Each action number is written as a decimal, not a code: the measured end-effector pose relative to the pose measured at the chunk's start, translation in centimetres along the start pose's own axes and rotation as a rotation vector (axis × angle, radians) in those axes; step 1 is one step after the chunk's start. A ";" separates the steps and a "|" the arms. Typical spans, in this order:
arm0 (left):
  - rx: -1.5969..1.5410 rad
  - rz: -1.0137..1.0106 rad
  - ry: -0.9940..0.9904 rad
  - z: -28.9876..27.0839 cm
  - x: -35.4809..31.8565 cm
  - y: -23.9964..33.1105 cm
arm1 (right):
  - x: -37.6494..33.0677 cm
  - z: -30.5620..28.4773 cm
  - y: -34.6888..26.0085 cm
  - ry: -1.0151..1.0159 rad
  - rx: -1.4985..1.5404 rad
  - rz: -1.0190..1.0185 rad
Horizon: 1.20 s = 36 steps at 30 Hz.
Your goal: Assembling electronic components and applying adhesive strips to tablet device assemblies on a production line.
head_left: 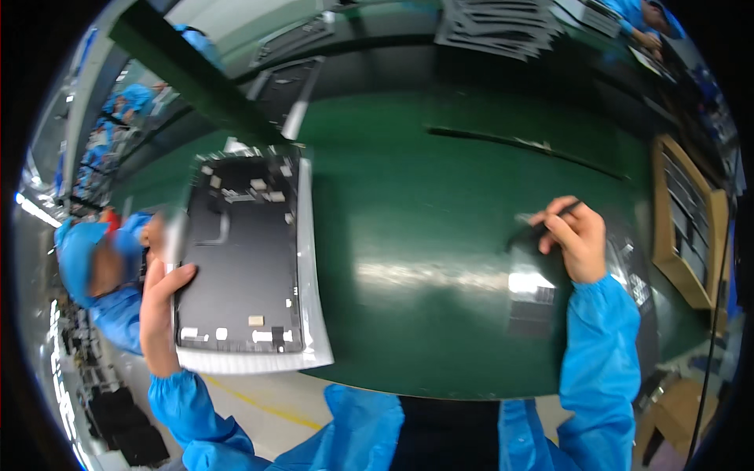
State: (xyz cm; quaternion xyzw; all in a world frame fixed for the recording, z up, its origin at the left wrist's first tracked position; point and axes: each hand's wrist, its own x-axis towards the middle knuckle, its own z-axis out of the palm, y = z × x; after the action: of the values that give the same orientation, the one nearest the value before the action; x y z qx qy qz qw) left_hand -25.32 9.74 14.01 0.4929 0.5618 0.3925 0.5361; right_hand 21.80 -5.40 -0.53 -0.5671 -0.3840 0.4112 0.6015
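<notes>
My left hand grips the left edge of a black tablet back cover, its thumb on the inner face and the other fingers out of sight. Small pale pads and a bracket-shaped outline dot that face. A white foam sheet lies under the cover and sticks out at its right and near edges. To the right, my right hand is closed round a slim dark tool, possibly tweezers; its tip is blurred. Just below the tool, a clear sheet with dark strips lies on the green table.
The green table bears a cardboard box of dark strips at right. A green post rises behind the cover. Grey sheets are stacked at the back. A co-worker in blue is close on the left.
</notes>
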 end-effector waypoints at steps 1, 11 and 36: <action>-0.058 0.031 -0.046 0.9 -1.3 -0.8 | 0.3 0.1 0.0 0.013 0.035 -0.009; 0.116 0.065 -0.645 15.2 -4.0 -10.8 | -2.2 0.0 -2.2 0.131 0.084 -0.252; 0.622 1.124 -0.844 11.2 0.5 -13.1 | -4.1 14.4 -0.9 -0.151 -0.092 0.132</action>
State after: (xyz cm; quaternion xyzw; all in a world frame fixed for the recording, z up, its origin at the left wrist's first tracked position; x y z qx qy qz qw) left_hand -15.99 6.59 -0.10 0.9406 0.0591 0.2086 0.2615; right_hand 6.95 -3.92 1.27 -0.5856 -0.4086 0.4735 0.5157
